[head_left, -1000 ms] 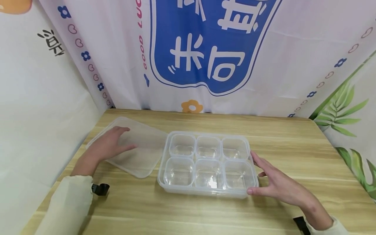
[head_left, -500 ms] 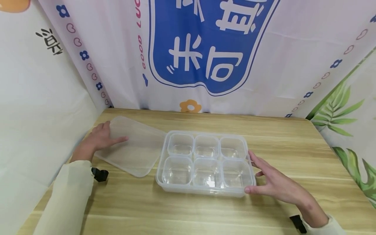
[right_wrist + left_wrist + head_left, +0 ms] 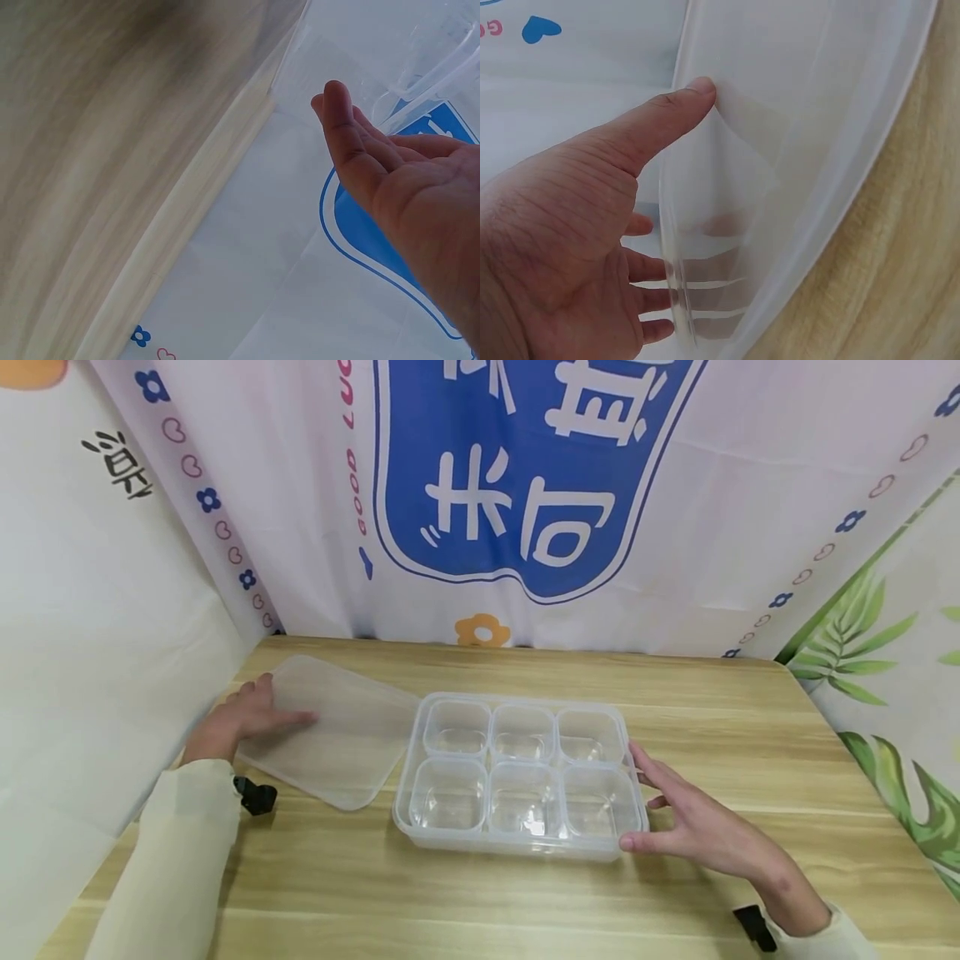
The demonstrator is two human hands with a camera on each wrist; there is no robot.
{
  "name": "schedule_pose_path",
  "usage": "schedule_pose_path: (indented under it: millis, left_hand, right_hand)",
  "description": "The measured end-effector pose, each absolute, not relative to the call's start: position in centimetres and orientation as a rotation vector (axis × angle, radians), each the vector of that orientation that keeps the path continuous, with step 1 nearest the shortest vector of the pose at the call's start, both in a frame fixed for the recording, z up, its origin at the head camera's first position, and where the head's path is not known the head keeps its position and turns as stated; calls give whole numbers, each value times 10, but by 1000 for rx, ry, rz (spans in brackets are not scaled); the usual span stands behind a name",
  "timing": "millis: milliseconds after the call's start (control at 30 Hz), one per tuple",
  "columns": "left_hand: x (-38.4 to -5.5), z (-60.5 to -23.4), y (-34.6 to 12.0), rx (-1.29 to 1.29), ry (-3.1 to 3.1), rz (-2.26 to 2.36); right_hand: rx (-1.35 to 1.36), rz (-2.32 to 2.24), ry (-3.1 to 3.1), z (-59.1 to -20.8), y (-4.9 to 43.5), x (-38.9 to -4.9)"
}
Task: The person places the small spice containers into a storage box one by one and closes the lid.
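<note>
A clear plastic box [image 3: 517, 847] stands on the table, with several small clear square cups [image 3: 450, 797] set in it in two rows. Left of it lies a translucent flat lid [image 3: 345, 735], its right corner close to the box. My left hand [image 3: 243, 718] is at the lid's left edge, thumb extended over its top. In the left wrist view the fingertips [image 3: 656, 330] meet the lid's rim; whether any reach beneath is unclear. At the box's right end, my right hand [image 3: 708, 827] has its thumb by the near corner and its fingers, fairly straight, along the side.
The wood-grain table [image 3: 480, 910] ends at a printed white curtain [image 3: 315, 568] behind, with white cloth [image 3: 112, 652] on the left and a leaf-patterned cloth [image 3: 900, 693] on the right. Each wrist carries a black device, such as the left strap mount [image 3: 255, 795].
My left hand has moved left from above the lid to its left edge. The right hand stays beside the box. The whole head view has shifted slightly.
</note>
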State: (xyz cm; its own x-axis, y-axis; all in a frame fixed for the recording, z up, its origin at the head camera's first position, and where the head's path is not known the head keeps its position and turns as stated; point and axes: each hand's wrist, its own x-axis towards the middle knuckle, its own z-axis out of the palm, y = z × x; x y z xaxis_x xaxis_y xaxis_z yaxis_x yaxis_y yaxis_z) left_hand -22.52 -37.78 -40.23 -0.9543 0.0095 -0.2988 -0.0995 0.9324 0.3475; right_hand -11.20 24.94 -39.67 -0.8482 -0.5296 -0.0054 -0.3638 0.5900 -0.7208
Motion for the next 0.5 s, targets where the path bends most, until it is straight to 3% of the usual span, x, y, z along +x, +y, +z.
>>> schedule_pose_path:
  millis: [500]
  left_hand:
    - [-226, -407, -386, -146, 2806, 568]
  right_hand:
    - [-732, -1105, 2589, -396, 247, -113]
